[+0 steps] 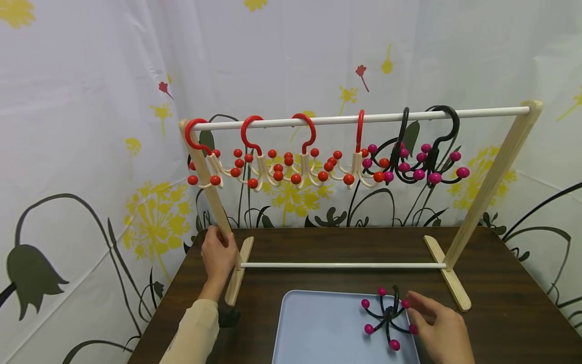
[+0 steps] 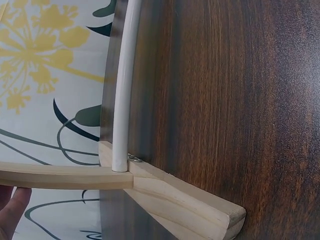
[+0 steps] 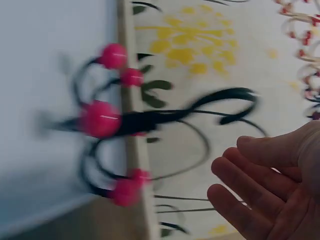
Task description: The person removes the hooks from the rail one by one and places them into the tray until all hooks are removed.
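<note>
My left hand (image 1: pixel 218 254) grips the left wooden post (image 1: pixel 213 202) of a rack low down, a little above its foot. In the left wrist view, only fingertips (image 2: pixel 15 207) show at that post. A black multi-arm hook hanger (image 1: pixel 388 316) with magenta ball tips stands on a pale blue tray (image 1: pixel 318 328), its hook pointing up. Just right of it is my right hand (image 1: pixel 438 328), fingers extended. The right wrist view shows a gap between this hand (image 3: pixel 270 185) and the hanger's blurred black hook (image 3: pixel 225 97).
From the rack's white top rod (image 1: pixel 336 120) hang several red-hooked hangers (image 1: pixel 304 151) with cream arms, and two black ones (image 1: pixel 436 151) to their right. A white lower rod (image 1: pixel 341 265) joins the rack's feet on a dark wooden table (image 1: pixel 345 245). A flower-patterned curtain (image 1: pixel 91 126) hangs behind.
</note>
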`<state>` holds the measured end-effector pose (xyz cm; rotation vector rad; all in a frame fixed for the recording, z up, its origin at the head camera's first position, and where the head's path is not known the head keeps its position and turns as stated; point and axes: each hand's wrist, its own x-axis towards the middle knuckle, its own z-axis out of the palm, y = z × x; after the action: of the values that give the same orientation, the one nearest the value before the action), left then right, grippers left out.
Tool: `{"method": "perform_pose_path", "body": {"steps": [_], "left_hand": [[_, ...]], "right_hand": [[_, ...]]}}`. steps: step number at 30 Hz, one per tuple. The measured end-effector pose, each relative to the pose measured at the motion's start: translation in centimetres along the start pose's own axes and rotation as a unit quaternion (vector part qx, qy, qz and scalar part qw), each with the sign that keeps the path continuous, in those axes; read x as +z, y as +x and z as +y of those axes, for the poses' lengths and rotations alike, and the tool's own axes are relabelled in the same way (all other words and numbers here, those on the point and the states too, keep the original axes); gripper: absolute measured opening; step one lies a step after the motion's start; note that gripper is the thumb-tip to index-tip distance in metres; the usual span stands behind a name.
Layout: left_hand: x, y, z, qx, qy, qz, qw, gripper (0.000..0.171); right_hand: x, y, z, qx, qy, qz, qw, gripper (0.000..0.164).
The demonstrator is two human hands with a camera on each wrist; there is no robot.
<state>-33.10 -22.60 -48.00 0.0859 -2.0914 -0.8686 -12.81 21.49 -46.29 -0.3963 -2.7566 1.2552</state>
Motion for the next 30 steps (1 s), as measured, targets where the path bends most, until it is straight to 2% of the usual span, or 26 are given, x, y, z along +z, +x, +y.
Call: {"method": "perform_pose_path", "body": {"steps": [2,4,6,10,12,15,18,19,22,24,26,30], "left_hand": [[-0.1,0.0,0.0,-0.001,0.001,0.001,1.0,0.018],[-0.1,0.0,-0.1,-0.005,0.002,0.003,1.0,0.019],[-0.3,-0.1,0.0,-0.009,0.003,0.002,1.0,0.019],[-0.4,-0.3,0.1,-0.01,0.003,-0.005,0.9999,0.019],[-0.5,-0.4,0.1,-0.011,0.004,-0.007,0.9999,0.019],[-0.5,-0.5,0.0,-0.011,0.008,-0.004,0.9999,0.02],[-0.5,-0.4,0.1,-0.005,0.01,-0.006,0.9999,0.019],[-0.5,-0.4,0.1,-0.002,0.01,-0.008,0.9999,0.019],[-0.5,-0.1,0.1,0.002,0.011,-0.014,0.9998,0.019],[-0.5,0.0,0.1,0.003,0.012,-0.016,0.9998,0.019],[-0.4,0.1,0.0,0.004,0.014,-0.019,0.9997,0.02],[-0.3,0.3,0.1,0.006,0.016,-0.022,0.9996,0.019]], "right_hand": [[-1.3,-0.1,-0.7,-0.026,-0.008,0.032,0.999,0.036],[-2.8,0.0,-1.5,-0.075,-0.024,0.086,0.993,0.032],[-4.5,0.2,-2.4,-0.133,-0.025,0.15,0.979,0.028],[-8.9,1.0,-4.1,-0.222,-0.009,0.25,0.942,0.025],[-10.9,1.5,-5.3,-0.251,0.006,0.282,0.926,0.026],[-13.4,2.7,-7.1,-0.303,0.025,0.304,0.903,0.027],[-15.2,4.3,-9.1,-0.348,0.013,0.321,0.881,0.029],[-15.7,4.9,-9.7,-0.36,0.006,0.32,0.876,0.03],[-16.9,7.0,-11.5,-0.377,-0.025,0.312,0.872,0.035],[-17.4,8.5,-12.4,-0.38,-0.04,0.299,0.874,0.036],[-17.9,9.9,-12.9,-0.373,-0.049,0.278,0.884,0.036],[-18.4,11.9,-13.3,-0.338,-0.057,0.216,0.914,0.04]]}}
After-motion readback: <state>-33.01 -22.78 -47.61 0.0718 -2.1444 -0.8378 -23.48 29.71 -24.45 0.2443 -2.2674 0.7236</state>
